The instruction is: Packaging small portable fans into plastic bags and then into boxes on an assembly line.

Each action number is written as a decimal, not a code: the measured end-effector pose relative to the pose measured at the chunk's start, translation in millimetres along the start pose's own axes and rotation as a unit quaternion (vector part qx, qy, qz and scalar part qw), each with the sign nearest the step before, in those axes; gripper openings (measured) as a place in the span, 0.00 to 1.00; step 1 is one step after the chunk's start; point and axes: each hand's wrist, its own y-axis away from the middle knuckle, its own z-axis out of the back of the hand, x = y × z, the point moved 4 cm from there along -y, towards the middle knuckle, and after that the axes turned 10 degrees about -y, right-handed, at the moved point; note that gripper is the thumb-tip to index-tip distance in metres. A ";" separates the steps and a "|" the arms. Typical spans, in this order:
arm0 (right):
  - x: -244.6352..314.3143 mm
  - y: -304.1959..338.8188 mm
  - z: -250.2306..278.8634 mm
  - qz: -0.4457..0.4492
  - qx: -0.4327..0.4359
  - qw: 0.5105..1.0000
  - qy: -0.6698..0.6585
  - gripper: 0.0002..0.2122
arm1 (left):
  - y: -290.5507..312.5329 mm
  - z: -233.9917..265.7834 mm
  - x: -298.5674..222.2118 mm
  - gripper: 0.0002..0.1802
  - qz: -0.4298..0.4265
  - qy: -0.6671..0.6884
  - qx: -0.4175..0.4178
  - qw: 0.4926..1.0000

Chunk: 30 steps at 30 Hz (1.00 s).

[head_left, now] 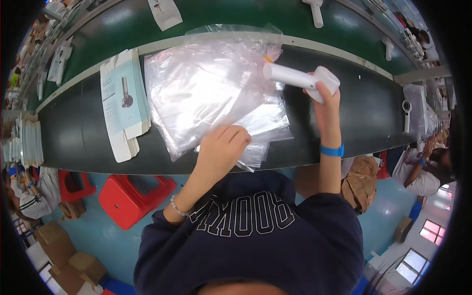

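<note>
My right hand (325, 101) grips a white handheld device (301, 77) by its thick end and holds it level above the dark green belt (359, 113). Its narrow tip lies at the edge of a raised clear plastic bag (211, 86). My left hand (223, 147) pinches that bag at its lower corner, over a loose pile of more clear bags (263, 128). A blue band sits on my right wrist and a bead bracelet on the left.
A stack of flat pale-blue cartons (123, 101) lies left of the bags. More white devices (314, 11) rest on the far belt. Red stools (135, 196) and cardboard boxes (64, 250) stand on the floor. Another person (423, 172) works at the right.
</note>
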 end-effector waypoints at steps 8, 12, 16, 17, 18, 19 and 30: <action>-17.9 39.9 3.7 0.012 -0.049 0.999 -0.009 0.25 | -0.9 -1.9 3.3 0.11 0.124 0.160 0.029 0.979; -19.7 43.2 1.7 0.019 -0.069 0.997 -0.003 0.25 | -3.4 -5.0 9.7 0.15 0.175 0.246 0.058 0.951; -20.2 41.9 -0.2 0.013 -0.092 0.996 -0.009 0.24 | -4.3 -9.9 14.7 0.16 0.217 0.282 0.081 0.931; -21.4 41.2 -0.4 0.014 -0.093 0.996 -0.012 0.24 | -4.4 -10.1 15.2 0.16 0.216 0.279 0.082 0.932; -22.7 40.5 -0.3 0.013 -0.095 0.995 -0.021 0.24 | -3.7 -10.6 14.4 0.15 0.212 0.293 0.091 0.928; -24.1 39.9 -0.3 0.012 -0.096 0.995 -0.030 0.24 | -2.8 -10.6 13.1 0.14 0.209 0.305 0.099 0.924; -21.9 38.1 8.5 0.028 -0.131 0.989 -0.069 0.23 | -15.5 -10.4 1.6 0.14 0.102 0.200 0.028 0.974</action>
